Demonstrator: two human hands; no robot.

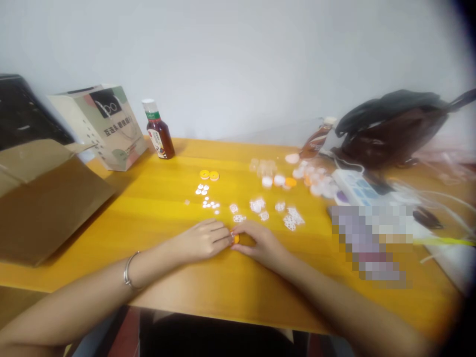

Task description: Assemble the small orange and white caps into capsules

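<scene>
Between my two hands is a small round orange piece (235, 239), partly covered by fingers; its exact kind I cannot make out. My right hand (265, 244) pinches it from the right between thumb and fingers. From the left, the curled fingers of my left hand (206, 240) close on its other side. Just beyond my hands lie small white pieces (211, 204), white discs (202, 189) and two yellow rings (209, 175). White openwork pieces (257, 205) are scattered farther right, somewhat blurred.
An open cardboard box (48, 203) and a paper bag (107, 126) stand at left, near a sauce bottle (160, 131). White and orange round pieces (316, 179) cluster back right. Beyond are a power strip (355, 187), cables, another bottle (316, 140) and a dark bag (390, 129).
</scene>
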